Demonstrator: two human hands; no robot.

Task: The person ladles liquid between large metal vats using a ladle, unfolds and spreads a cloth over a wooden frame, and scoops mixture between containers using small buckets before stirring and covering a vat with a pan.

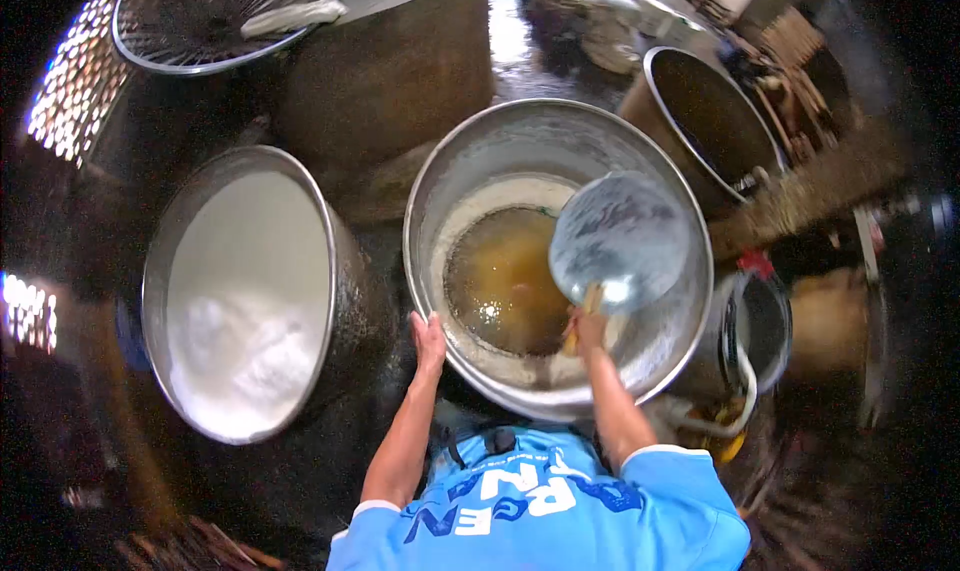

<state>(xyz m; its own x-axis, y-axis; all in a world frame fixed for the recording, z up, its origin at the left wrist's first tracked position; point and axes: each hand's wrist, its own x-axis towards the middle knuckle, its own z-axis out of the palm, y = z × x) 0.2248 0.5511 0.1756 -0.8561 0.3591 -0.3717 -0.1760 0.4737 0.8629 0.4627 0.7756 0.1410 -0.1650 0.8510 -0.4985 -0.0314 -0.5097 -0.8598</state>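
A wide metal tub (560, 114) stands in front of me, with a pale ring of residue and a shallow pool of yellowish-brown liquid (500, 281) at its bottom. My right hand (588, 331) is closed around the short wooden handle of a large round metal ladle (622, 233). The ladle is over the right part of the tub's inside. Against the tub's left front rim is my left hand (428, 343), its fingers stretched upward and slightly apart.
To the left, a tall vat (330, 241) holds white, foamy liquid (245, 261). Behind are a big brown vat (390, 81) and a dark strainer-like basket (210, 66). On the right stand another metal vat (660, 81), a wooden beam (820, 193) and a bucket (785, 341) with a pale hose (748, 391).
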